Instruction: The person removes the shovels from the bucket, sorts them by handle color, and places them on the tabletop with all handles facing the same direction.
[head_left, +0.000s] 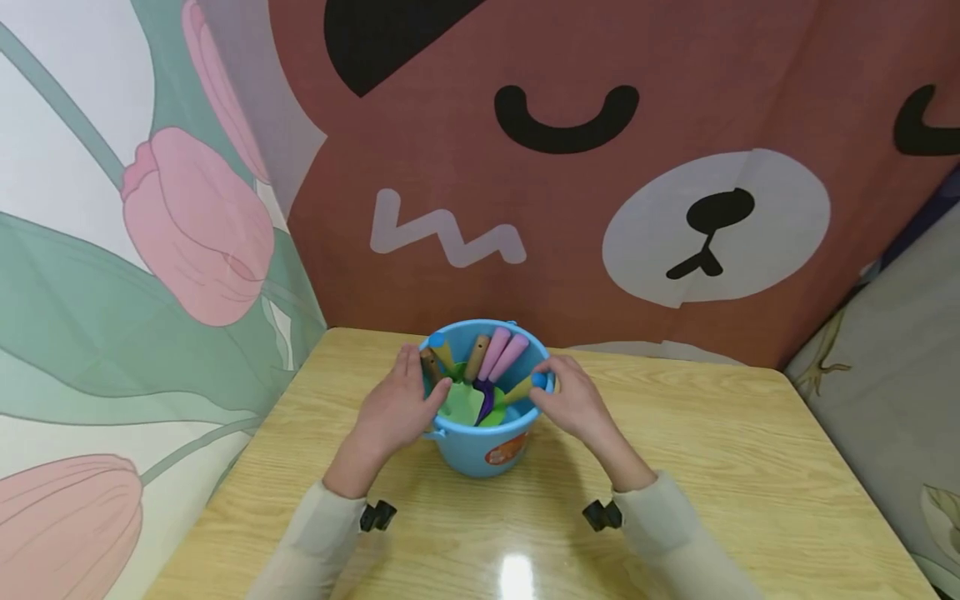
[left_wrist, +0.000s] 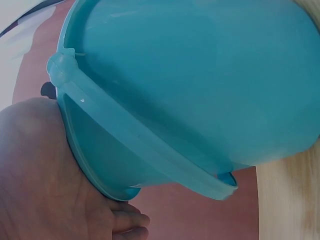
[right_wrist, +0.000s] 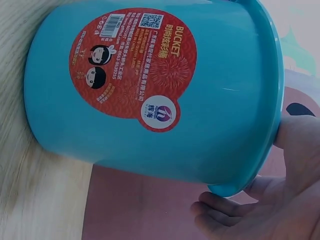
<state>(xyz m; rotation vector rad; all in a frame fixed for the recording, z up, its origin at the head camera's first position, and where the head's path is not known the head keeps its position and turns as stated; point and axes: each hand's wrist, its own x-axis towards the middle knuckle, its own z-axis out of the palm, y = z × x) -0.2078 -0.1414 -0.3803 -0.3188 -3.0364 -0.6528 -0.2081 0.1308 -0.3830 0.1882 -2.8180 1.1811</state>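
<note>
A light blue bucket stands upright on the table with several toy garden tools in it. Green tool heads, a purple piece, pink handles and brown handles show inside. My left hand lies along the left rim, fingers extended, thumb over the edge; the left wrist view shows its palm by the rim. At the right rim, my right hand pinches the blue end of a yellow handle between thumb and index finger. Its other fingers bend outside the bucket.
The bucket's carrying handle hangs down its side. A red label is on the wall facing the right wrist camera. Behind the wooden table hangs a printed bear cloth, with a flower-printed cloth at the left.
</note>
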